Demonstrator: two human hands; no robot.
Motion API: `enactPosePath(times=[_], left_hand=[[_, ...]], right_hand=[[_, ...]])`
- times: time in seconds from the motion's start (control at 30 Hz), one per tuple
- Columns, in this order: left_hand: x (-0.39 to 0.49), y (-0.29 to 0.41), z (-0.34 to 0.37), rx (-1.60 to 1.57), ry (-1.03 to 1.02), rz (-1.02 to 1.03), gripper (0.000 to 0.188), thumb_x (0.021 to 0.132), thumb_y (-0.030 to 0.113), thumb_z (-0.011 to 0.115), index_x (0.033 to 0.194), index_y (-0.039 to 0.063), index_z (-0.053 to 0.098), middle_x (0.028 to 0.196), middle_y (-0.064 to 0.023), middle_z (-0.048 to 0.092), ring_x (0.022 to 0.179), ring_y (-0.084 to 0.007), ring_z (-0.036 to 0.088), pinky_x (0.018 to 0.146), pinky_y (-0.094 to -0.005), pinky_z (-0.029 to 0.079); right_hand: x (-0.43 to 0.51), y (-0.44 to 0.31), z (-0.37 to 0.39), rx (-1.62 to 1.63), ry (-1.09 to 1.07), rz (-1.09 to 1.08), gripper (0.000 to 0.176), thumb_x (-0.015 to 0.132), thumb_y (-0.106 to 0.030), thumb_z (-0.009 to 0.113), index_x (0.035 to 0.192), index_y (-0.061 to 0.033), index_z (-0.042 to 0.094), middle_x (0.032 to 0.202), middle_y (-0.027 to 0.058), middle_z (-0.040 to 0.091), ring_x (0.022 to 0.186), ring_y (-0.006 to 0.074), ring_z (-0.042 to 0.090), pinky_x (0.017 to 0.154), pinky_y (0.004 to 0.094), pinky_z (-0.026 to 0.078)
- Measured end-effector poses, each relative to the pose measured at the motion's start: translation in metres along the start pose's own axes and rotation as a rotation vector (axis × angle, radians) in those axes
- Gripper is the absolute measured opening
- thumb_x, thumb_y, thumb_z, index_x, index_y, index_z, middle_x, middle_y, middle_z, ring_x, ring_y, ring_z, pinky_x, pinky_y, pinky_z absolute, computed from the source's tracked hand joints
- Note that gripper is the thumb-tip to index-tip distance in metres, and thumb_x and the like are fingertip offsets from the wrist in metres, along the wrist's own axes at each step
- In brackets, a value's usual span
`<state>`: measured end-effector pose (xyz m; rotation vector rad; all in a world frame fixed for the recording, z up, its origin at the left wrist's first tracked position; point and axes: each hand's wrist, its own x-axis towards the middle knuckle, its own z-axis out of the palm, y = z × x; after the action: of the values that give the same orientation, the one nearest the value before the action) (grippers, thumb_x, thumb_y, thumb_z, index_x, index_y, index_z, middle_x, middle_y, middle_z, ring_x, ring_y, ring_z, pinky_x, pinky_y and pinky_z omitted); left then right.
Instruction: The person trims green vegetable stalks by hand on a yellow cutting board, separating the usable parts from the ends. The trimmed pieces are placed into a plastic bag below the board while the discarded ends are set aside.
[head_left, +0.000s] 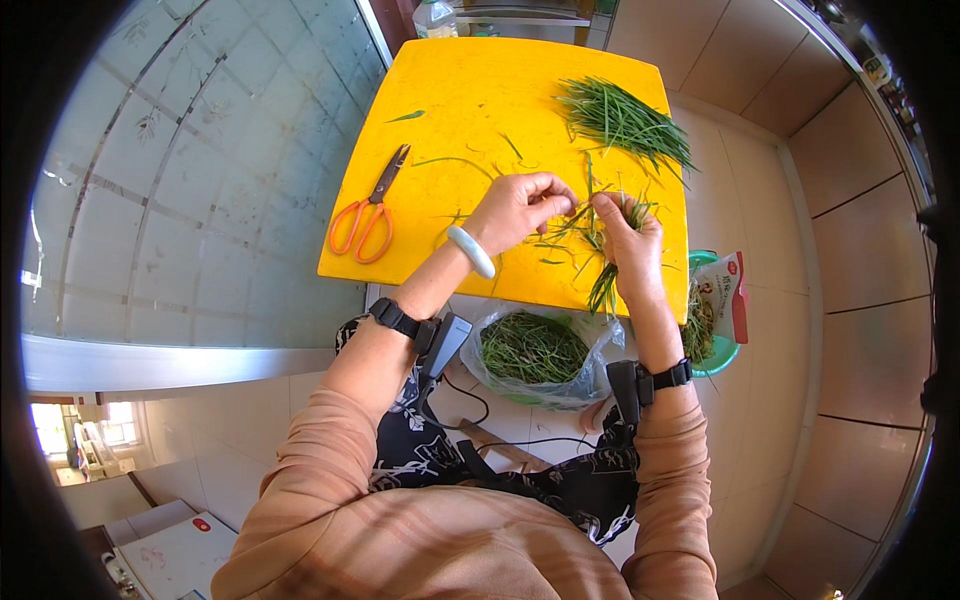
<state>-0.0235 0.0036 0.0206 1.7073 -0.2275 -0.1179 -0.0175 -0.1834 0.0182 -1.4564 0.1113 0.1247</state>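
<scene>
Over the yellow table (450, 97) my right hand (630, 240) is closed around a small bunch of green grass-like leaves (602, 289), whose ends hang near the table's front edge. My left hand (525, 206), with a pale bangle at its wrist, is just beside it, thumb and forefinger almost together; whether they pinch a thin blade I cannot tell. Loose leaf bits lie beneath both hands. A neat pile of long green leaves (626, 124) rests at the table's back right. Scissors with orange handles (371, 214) lie at the left, blades pointing away.
Below the front edge, a clear plastic bag (476, 352) holds a heap of green leaves (534, 349). To its right a green basin (724, 356) holds plant scraps and a red-and-white packet (726, 296). Frosted glass panels (225, 172) flank the table's left. Cables hang between my forearms.
</scene>
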Motion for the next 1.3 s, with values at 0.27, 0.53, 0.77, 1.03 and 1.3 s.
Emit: enactPosePath(times=[0.27,0.53,0.77,1.03,1.3], left_hand=[[-0.005,0.005,-0.004,0.171,0.052,0.002,0.018,0.094,0.019,0.066,0.103,0.004,0.070,0.088,0.0026,0.070,0.070,-0.0020,0.057,0.065,-0.0198,0.048],[-0.004,-0.005,0.005,-0.134,-0.002,-0.091,0.017,0.090,0.020,0.070,0.090,0.003,0.070,0.076,0.0012,0.067,0.067,-0.0044,0.056,0.063,-0.0220,0.047],[-0.005,-0.003,0.000,-0.132,0.005,-0.115,0.017,0.091,0.020,0.069,0.086,0.004,0.069,0.072,0.0017,0.065,0.066,-0.0043,0.055,0.061,-0.0210,0.044],[-0.005,-0.002,-0.002,-0.098,0.010,-0.093,0.018,0.093,0.020,0.070,0.087,0.003,0.069,0.072,0.0015,0.064,0.066,-0.0037,0.055,0.062,-0.0207,0.045],[-0.004,-0.003,-0.005,0.002,0.030,-0.027,0.018,0.092,0.019,0.071,0.087,0.002,0.069,0.073,0.0013,0.066,0.066,-0.0042,0.057,0.062,-0.0224,0.048]], right_hand=[[0.001,-0.001,-0.006,0.246,-0.032,0.140,0.009,0.091,-0.015,0.072,0.090,-0.0088,0.066,0.057,-0.0122,0.039,0.044,0.0005,0.027,0.041,0.0229,0.018],[-0.002,-0.002,-0.001,0.230,-0.101,0.196,0.009,0.095,-0.017,0.068,0.095,-0.0089,0.065,0.058,-0.0134,0.032,0.044,0.0002,0.023,0.042,0.0216,0.016],[-0.005,0.000,0.000,0.126,-0.172,0.129,0.011,0.094,-0.020,0.069,0.096,-0.0087,0.068,0.061,-0.0122,0.042,0.047,-0.0008,0.028,0.044,0.0205,0.019],[0.000,0.004,-0.006,-0.167,-0.121,-0.052,0.016,0.094,-0.015,0.066,0.095,0.0001,0.070,0.083,-0.0039,0.064,0.079,0.0046,0.054,0.072,0.0226,0.044],[0.001,-0.002,-0.012,0.053,-0.155,0.103,0.011,0.095,-0.017,0.064,0.090,-0.0070,0.067,0.062,-0.0104,0.044,0.050,0.0003,0.032,0.046,0.0212,0.023]])
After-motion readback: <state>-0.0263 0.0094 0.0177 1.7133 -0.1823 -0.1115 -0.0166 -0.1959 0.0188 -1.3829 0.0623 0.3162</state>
